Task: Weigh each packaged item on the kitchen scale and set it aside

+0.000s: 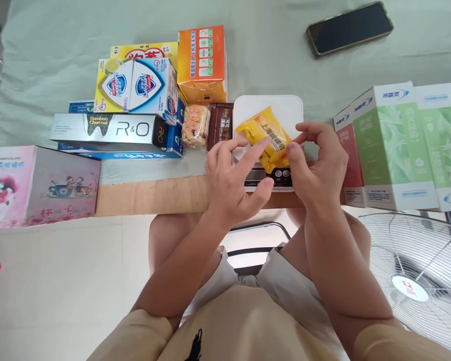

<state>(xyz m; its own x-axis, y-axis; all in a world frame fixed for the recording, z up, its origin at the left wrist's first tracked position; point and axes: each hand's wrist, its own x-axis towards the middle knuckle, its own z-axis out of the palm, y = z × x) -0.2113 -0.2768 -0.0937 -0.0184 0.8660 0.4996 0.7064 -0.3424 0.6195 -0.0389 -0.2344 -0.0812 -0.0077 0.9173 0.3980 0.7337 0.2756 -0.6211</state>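
A pink box (62, 186) stands leftmost, then stacked soap boxes (148, 82). The left hand (233, 183) is spread, index finger over the yellow packet (272, 131) on the scale (293, 110). The right hand (319, 165) curls at the packet's right end; I can't tell if it grips. Green boxes (408, 143) follow.

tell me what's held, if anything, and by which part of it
The right hand is at the right end of the yellow packet, but whether it pinches there cannot be told. The left hand, fingers spread, holds nothing.
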